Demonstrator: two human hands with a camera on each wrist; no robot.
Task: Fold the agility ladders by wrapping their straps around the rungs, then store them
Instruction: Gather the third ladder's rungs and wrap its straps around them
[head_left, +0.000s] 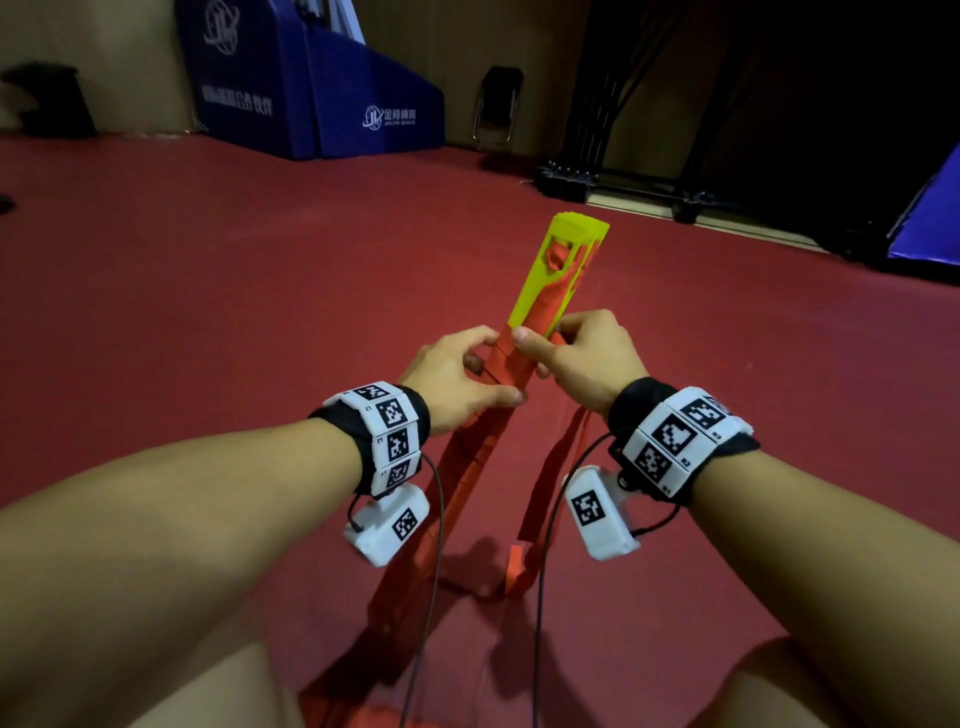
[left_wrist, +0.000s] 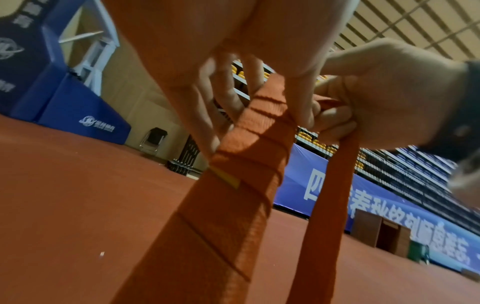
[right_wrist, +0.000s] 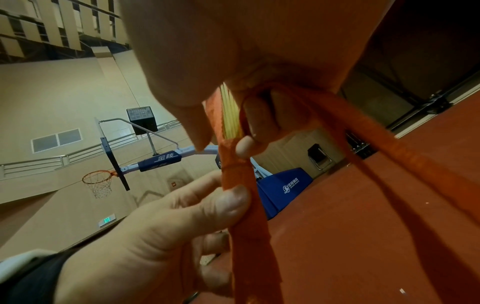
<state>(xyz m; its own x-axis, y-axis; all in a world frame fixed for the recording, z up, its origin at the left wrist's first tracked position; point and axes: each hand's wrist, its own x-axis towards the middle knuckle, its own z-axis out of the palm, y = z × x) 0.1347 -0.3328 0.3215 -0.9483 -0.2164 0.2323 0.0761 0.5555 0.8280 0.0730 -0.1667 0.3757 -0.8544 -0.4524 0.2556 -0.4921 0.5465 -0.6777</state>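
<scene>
A stack of yellow ladder rungs (head_left: 556, 270) points away from me over the red floor, its near half wound in orange-red strap (head_left: 511, 358). My left hand (head_left: 457, 376) grips the wrapped part of the bundle (left_wrist: 249, 160) from the left, its thumb (right_wrist: 228, 202) pressed on the strap. My right hand (head_left: 582, 353) pinches the strap against the rungs (right_wrist: 228, 115) at the upper edge of the wrapping. A loose length of strap (left_wrist: 330, 205) hangs from the right hand (left_wrist: 384, 98) toward the floor.
More slack strap (head_left: 540, 493) trails down between my forearms to the red floor (head_left: 208, 312). A blue padded basketball-hoop base (head_left: 311, 88) and a folding chair (head_left: 496, 106) stand at the far wall. Dark metal stands (head_left: 613, 182) lie to the right, and a blue mat (head_left: 930, 218) is at the right edge.
</scene>
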